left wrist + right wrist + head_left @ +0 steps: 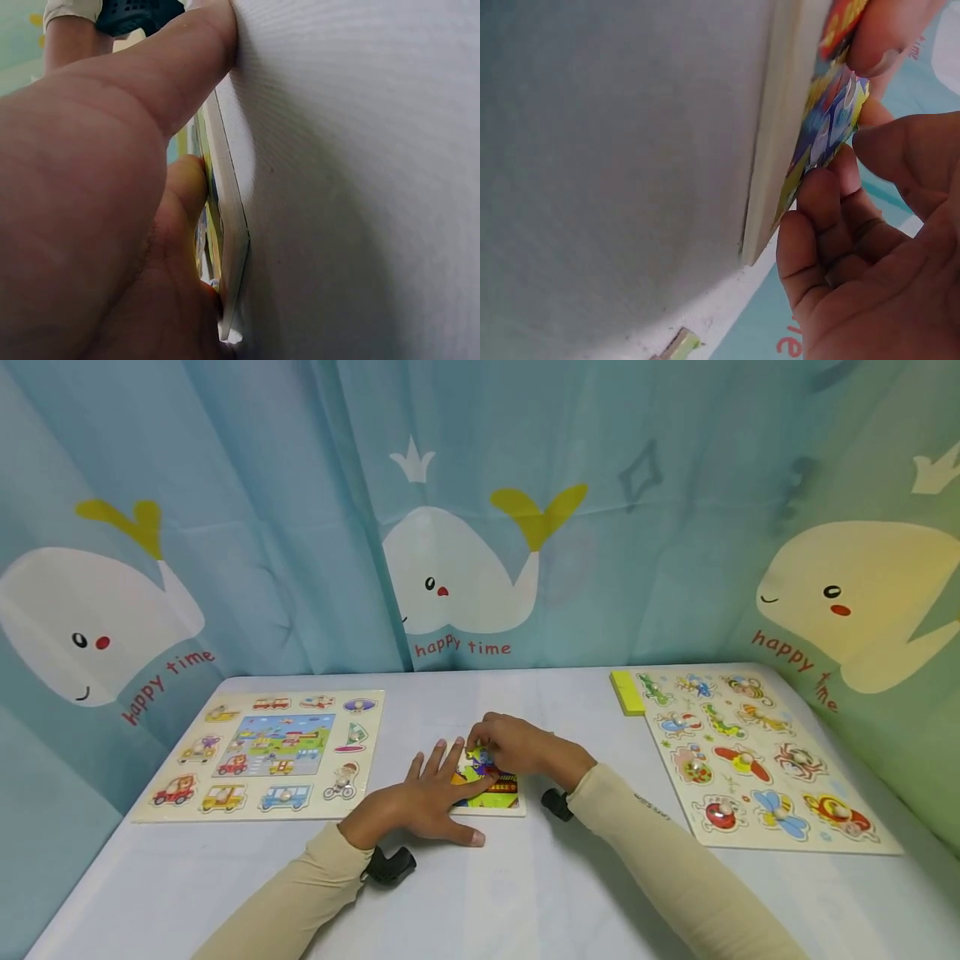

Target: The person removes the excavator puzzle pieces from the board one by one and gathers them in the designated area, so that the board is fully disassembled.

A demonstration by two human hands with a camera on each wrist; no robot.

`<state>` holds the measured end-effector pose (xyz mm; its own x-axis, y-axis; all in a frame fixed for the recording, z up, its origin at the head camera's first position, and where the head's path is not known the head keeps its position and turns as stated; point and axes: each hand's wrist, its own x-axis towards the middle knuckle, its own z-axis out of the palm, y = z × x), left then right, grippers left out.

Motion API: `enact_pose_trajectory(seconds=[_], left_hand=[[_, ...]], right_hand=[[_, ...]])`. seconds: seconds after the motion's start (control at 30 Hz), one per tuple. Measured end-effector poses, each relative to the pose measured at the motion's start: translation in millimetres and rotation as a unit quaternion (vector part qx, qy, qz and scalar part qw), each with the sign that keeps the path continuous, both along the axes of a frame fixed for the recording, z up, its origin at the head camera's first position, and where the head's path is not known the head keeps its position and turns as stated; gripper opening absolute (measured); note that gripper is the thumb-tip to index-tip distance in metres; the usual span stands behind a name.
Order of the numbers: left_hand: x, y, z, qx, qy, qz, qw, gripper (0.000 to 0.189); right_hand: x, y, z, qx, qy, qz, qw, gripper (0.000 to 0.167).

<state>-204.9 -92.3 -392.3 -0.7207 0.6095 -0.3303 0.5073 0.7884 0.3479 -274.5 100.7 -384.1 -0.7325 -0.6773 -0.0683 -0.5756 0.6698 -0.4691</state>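
A small jigsaw puzzle [501, 792] with a bright printed picture in a thin wooden tray lies on the table between the hands. My left hand [427, 800] is spread over its left side, fingers straight, the thumb out along the table in front. From the far right, my right hand [519, 745] reaches over the top part with fingers curled down. In the right wrist view, the thumb and fingertips of this hand meet at a blue and yellow puzzle piece [838, 112] near the tray's edge. Much of the picture is hidden under the hands.
A vehicle peg puzzle board [352, 702] lies on the left of the white table [525, 893]. On the right lies an insect peg puzzle board [757, 760], with a yellow block [627, 693] at its far left corner. A whale-print curtain [315, 568] hangs behind.
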Motion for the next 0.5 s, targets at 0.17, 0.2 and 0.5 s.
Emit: enact_pose_trajectory(seconds=[0.17, 0.2, 0.5], left_hand=[[-0.7, -0.9, -0.8, -0.001, -0.001, 0.003, 1.0, 0.081], [-0.8, -0.7, -0.8, 0.0, -0.002, 0.004, 1.0, 0.081], [-0.7, -0.8, -1.2, 0.007, 0.0, 0.003, 1.0, 0.08]], right_hand=[[-0.3, 1.4, 0.9, -0.028, -0.01, -0.015, 0.9994, 0.023], [0.2, 2.0, 1.7, -0.033, -0.012, -0.02, 0.9992, 0.022], [-0.5, 9.1, 2.4, -0.061, -0.037, -0.011, 0.9974, 0.02]])
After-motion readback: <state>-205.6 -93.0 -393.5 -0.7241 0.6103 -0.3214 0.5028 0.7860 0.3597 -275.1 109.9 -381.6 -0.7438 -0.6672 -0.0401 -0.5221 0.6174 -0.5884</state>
